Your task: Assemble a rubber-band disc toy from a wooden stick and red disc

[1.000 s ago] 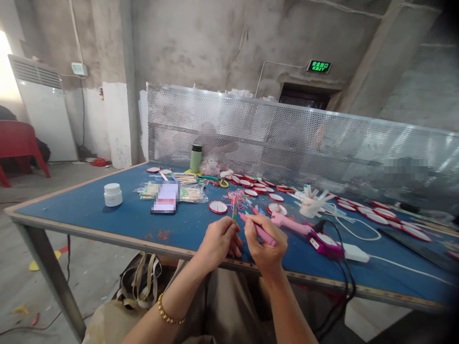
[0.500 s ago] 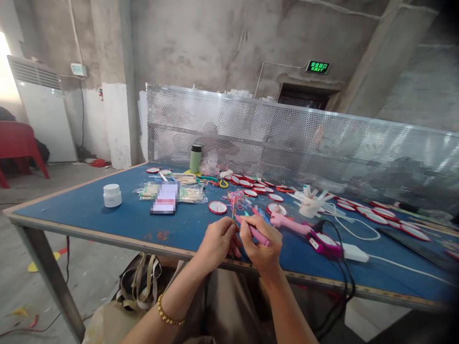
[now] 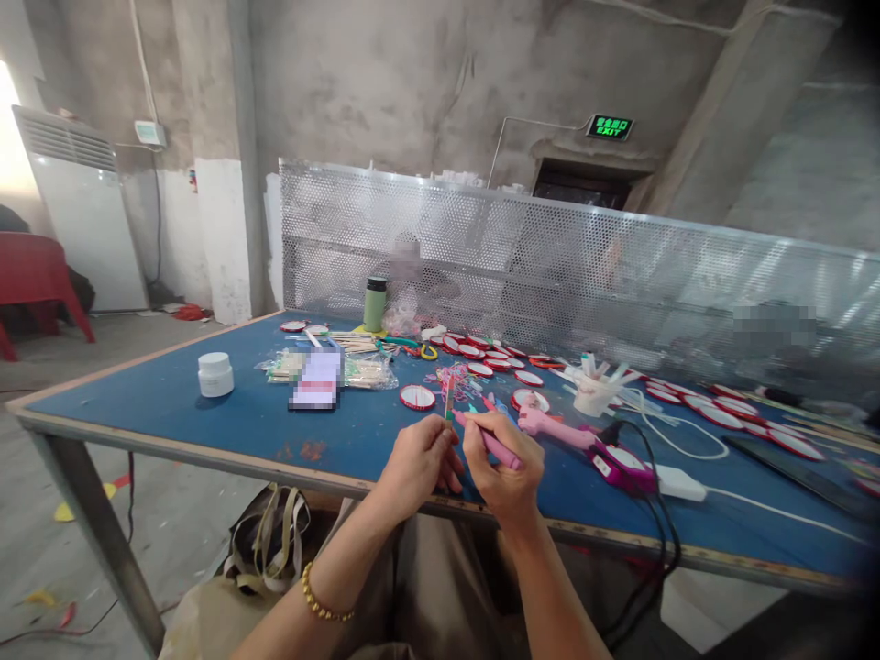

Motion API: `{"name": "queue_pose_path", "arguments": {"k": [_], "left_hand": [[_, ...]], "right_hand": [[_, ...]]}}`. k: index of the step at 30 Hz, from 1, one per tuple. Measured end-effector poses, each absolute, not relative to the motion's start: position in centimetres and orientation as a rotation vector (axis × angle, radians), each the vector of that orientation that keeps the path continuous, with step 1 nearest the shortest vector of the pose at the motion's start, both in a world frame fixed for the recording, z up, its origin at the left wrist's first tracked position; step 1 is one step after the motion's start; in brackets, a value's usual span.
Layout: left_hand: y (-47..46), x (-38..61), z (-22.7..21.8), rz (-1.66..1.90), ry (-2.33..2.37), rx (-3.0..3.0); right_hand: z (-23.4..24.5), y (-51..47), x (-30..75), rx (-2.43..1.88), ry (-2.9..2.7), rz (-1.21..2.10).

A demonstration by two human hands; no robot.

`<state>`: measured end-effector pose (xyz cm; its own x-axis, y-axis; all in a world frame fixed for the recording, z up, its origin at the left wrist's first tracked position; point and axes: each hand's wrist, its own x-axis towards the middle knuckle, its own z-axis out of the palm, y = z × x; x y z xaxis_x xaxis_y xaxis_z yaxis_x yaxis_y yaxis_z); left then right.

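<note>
Near the front edge of the blue table, my left hand (image 3: 418, 463) is closed on a thin flat wooden stick (image 3: 449, 396), which points away from me and has a green patch low down. My right hand (image 3: 507, 472) grips a pink marker pen (image 3: 504, 453), its tip beside the stick's lower end. I cannot tell whether the tip touches it. A round red-rimmed white disc (image 3: 417, 397) lies just beyond my left hand. Behind the stick is a tangle of coloured strings (image 3: 459, 378).
A phone (image 3: 317, 380) rests on bagged sticks, with a white jar (image 3: 215, 375) to its left. A pink hot glue gun (image 3: 564, 429), cables and a cup of white sticks (image 3: 595, 394) are at right. A perforated metal screen (image 3: 440, 247) stands behind; people sit beyond it.
My right hand has shifted slightly to the right, and the pen tip has drawn a little away from the stick. My left hand and the stick stay in place.
</note>
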<state>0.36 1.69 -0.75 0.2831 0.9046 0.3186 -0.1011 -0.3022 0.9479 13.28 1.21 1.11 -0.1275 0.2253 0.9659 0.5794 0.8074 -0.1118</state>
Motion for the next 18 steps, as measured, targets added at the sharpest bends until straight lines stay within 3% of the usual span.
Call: {"name": "queue_pose_path", "arguments": {"k": [18], "left_hand": [[1.54, 0.33, -0.65, 1.228, 0.764, 1.523]], "right_hand": [[1.06, 1.17, 13.31, -0.616, -1.722, -0.317]]}}
